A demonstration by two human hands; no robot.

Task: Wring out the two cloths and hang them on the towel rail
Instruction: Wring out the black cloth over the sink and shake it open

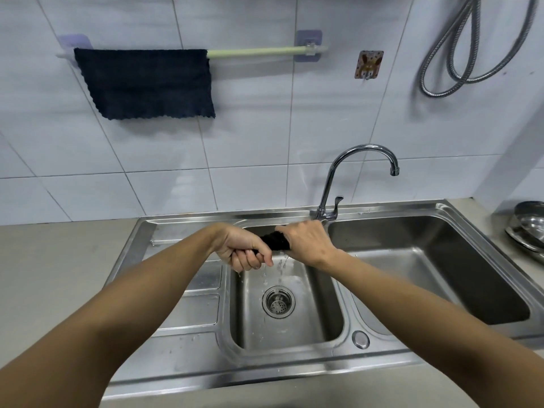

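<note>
A dark navy cloth (pixel 144 83) hangs spread over the left part of the pale green towel rail (pixel 259 52) on the tiled wall. Over the small middle basin of the steel sink (pixel 188 313), my left hand (pixel 243 250) and my right hand (pixel 306 241) both grip a second dark cloth (pixel 273 241), rolled into a tight twist between them. Only a short black stretch of it shows between my fists. Water drips from it down toward the drain (pixel 278 301).
A chrome tap (pixel 347 178) rises behind the basins, spout turned right over the large right basin (pixel 441 260). A metal shower hose (pixel 477 45) loops on the wall top right. Steel bowls (pixel 527 228) sit at the right edge. A small hook (pixel 368 64) is stuck right of the rail.
</note>
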